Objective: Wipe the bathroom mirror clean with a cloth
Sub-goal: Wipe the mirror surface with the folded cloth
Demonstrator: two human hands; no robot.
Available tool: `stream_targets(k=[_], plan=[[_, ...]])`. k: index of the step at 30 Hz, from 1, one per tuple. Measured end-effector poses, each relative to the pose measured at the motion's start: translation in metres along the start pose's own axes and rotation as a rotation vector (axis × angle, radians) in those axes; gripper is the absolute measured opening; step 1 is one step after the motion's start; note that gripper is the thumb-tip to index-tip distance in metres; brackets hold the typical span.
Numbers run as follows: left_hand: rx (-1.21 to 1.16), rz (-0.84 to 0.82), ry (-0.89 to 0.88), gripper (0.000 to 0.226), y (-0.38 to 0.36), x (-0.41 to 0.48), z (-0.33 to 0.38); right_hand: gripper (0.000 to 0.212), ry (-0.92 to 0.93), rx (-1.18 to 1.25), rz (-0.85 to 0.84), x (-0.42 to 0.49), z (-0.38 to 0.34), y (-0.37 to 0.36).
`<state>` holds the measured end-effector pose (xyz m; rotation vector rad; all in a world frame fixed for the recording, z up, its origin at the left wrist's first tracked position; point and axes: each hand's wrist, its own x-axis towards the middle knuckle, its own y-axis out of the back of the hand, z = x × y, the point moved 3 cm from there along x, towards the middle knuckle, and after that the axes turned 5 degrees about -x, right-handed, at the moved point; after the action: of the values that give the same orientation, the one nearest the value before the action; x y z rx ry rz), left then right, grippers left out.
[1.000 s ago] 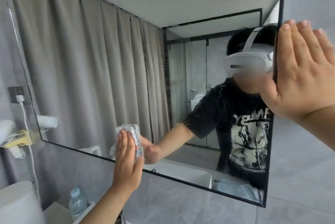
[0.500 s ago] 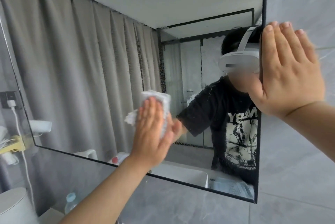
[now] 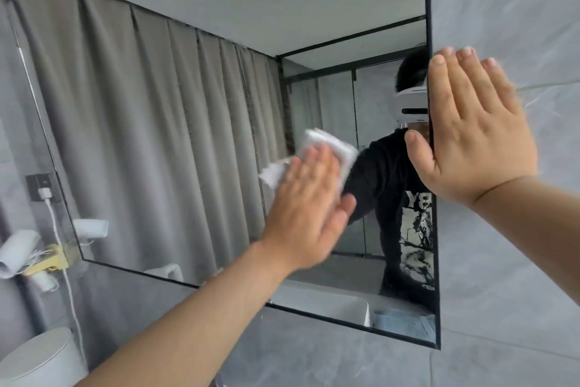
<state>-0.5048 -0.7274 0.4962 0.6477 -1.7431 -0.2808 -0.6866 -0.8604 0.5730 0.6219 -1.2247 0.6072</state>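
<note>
Head view: the left hand (image 3: 309,214) presses a folded white cloth (image 3: 326,143) flat against the black-framed rectangular mirror (image 3: 188,104), fingers straight, right of the glass's centre. The right hand (image 3: 474,132) lies flat with fingers extended on the grey tiled wall (image 3: 502,261), its thumb crossing the mirror's right edge.

Soft, even, moderately bright light; wide-angle bending toward edges; left hand (image 3: 307,214) and cloth (image 3: 329,146) motion-blurred, right hand (image 3: 474,132) sharp.

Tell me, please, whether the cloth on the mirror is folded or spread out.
Folded: the cloth shows stacked edges under the flat left hand.
</note>
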Motion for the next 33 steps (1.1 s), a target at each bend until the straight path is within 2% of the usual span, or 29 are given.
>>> stream_targets(k=[2,4,6,9,11,12,14,15,17,20,23,25,27,29,31,33], plan=[[0.072,-0.049,-0.238,0.062,-0.004,-0.008,0.001,0.077,0.003,0.004,0.017,0.0,0.0,0.0],[0.093,-0.031,-0.255,0.06,0.011,0.002,-0.018,0.077,0.002,0.011,0.021,0.0,-0.001,0.0],[0.055,0.073,-0.045,0.06,0.03,0.016,-0.051,0.077,0.002,0.02,0.01,0.0,0.0,0.001],[-0.197,0.317,0.547,0.065,0.054,0.02,-0.129,0.079,-0.007,0.027,-0.013,0.001,-0.001,0.003],[-0.345,0.402,0.843,0.064,0.06,0.008,-0.162,0.08,-0.007,0.03,-0.028,0.002,-0.002,0.003],[-0.376,0.418,0.92,0.062,0.058,0.001,-0.167,0.08,-0.006,0.03,-0.032,0.002,-0.002,0.003],[-0.369,0.434,0.958,0.064,0.051,-0.007,-0.155,0.079,-0.005,0.025,-0.033,0.002,-0.002,0.003],[-0.353,0.424,0.926,0.069,0.044,-0.009,-0.14,0.079,-0.002,0.021,-0.032,0.001,-0.001,0.003],[-0.284,0.346,0.742,0.075,0.029,-0.011,-0.098,0.079,0.005,0.027,-0.029,0.002,-0.002,0.003],[-0.132,0.099,0.265,0.069,-0.005,-0.02,-0.01,0.078,0.002,0.034,-0.031,0.002,-0.001,0.004],[-0.016,-0.059,-0.248,0.065,-0.039,-0.043,0.054,0.076,0.001,0.032,-0.037,0.001,-0.001,0.004],[0.018,-0.114,-0.427,0.062,-0.048,-0.048,0.059,0.076,0.003,0.035,-0.041,0.002,-0.001,0.004],[0.059,-0.16,-0.509,0.062,-0.042,-0.04,0.05,0.075,0.001,0.047,-0.041,0.003,0.0,0.005],[0.082,-0.129,-0.485,0.063,-0.022,-0.015,0.033,0.075,-0.006,0.06,-0.044,0.003,0.0,0.005],[0.084,0.009,-0.29,0.058,0.007,0.025,0.003,0.075,-0.013,0.059,-0.053,0.002,0.0,0.005],[0.041,0.175,0.005,0.058,0.037,0.068,-0.033,0.075,-0.017,0.053,-0.053,0.002,0.0,0.005]])
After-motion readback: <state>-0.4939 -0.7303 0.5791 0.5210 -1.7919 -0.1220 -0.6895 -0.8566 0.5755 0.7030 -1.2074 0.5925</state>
